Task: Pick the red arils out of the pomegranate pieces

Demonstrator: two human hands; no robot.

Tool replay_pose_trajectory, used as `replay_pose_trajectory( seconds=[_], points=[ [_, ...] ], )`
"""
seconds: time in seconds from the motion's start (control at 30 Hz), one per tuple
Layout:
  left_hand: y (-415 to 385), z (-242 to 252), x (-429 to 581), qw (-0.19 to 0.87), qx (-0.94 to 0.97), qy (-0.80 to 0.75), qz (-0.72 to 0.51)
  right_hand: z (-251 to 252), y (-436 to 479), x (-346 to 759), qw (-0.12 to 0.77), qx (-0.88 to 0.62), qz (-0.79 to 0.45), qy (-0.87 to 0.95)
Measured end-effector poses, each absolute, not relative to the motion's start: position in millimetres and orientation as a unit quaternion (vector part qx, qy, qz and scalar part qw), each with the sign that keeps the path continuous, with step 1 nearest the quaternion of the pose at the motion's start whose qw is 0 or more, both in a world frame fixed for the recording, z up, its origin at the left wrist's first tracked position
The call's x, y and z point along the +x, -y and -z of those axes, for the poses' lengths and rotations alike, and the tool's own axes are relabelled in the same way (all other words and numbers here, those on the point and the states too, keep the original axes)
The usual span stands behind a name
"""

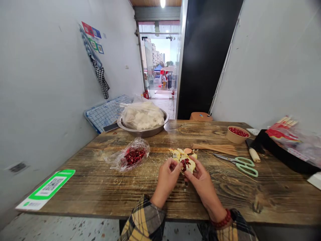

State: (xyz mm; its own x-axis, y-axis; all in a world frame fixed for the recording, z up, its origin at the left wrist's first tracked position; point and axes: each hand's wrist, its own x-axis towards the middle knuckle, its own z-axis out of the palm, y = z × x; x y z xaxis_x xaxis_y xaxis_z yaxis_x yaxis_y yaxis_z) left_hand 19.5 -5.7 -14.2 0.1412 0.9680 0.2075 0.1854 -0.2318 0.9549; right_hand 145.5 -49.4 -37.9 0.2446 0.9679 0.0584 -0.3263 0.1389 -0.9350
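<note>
A piece of pomegranate (191, 166) with pale pith and dark red seeds (185, 164) is between my hands, just above the table. My right hand (202, 179) grips it from the right, thumb in front and fingers curled behind. My left hand (170, 174) is closed at its left side, thumb and forefinger pressed against the seeds; whether a loose seed is between them is hidden. Yellowish peel scraps (177, 153) lie just beyond my hands. To the left, a clear plastic bag (117, 163) lies open around a heap of loose red seeds (134, 156).
Behind stands a metal basin (142, 133) holding a bag of white, lumpy stuff (145, 115). Thin wooden sticks (215, 147), green-handled scissors (237, 162) and a wooden-handled tool (254, 155) lie to the right. A paper bowl (237, 138) contains red seeds. A QR-code sign (47, 189) lies front left.
</note>
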Motion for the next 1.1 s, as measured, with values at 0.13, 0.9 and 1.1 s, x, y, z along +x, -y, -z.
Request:
replay_pose_trajectory(
  seconds=[0.13, 0.9, 1.1],
  points=[
    [7, 12, 21, 0.434, 0.618, -0.451, -0.475, 41, 49, 145, 0.653, -0.438, -0.490, 0.377],
    [12, 11, 22, 0.502, 0.584, -0.461, -0.440, 50, 47, 147, 0.651, -0.437, -0.454, 0.424],
    [12, 12, 23, 0.507, 0.582, -0.454, -0.447, 49, 46, 146, 0.648, -0.435, -0.460, 0.422]
  ],
)
